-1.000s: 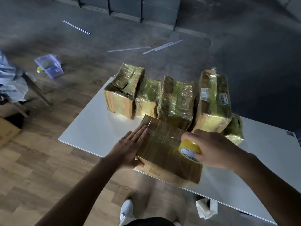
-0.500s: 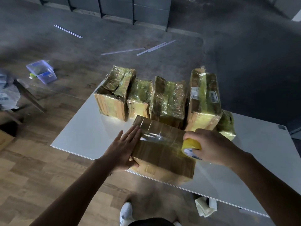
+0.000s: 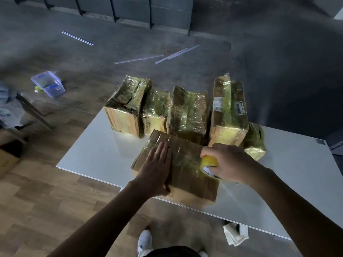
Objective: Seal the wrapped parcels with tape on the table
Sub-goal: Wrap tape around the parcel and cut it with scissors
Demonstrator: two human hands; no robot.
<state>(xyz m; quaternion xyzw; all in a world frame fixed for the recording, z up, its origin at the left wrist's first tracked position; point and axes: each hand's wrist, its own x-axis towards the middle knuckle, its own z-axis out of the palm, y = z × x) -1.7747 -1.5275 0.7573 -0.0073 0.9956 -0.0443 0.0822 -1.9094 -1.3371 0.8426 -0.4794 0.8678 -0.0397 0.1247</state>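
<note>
On the head view, the only one I had, the left hand [image 3: 157, 167] lay flat, fingers straight and together, on top of the brown parcel [image 3: 187, 179]. That parcel sat at the near edge of the white table [image 3: 96, 154], directly under both hands. The right hand [image 3: 230, 164] was curled round the yellow tape roll [image 3: 208, 162], holding it against the parcel's top just to the right of the left fingertips. The hands were apart, with a glossy stretch of the top between them; I could not tell whether that sheen was fresh tape. Beyond the hands stood a row of wrapped parcels [image 3: 187, 110], touching one another, the nearest close against the far side of the brown one. I judged the step to be laying a strip across the top. To do it well I would have the left palm bear down so the box could not slide toward the right hand. I would then draw the roll low and taut over the right edge and down the side, and smooth the strip outward from the left hand so no crease was left. The risk I saw was the roll snagging the parcels just behind the right hand.
</note>
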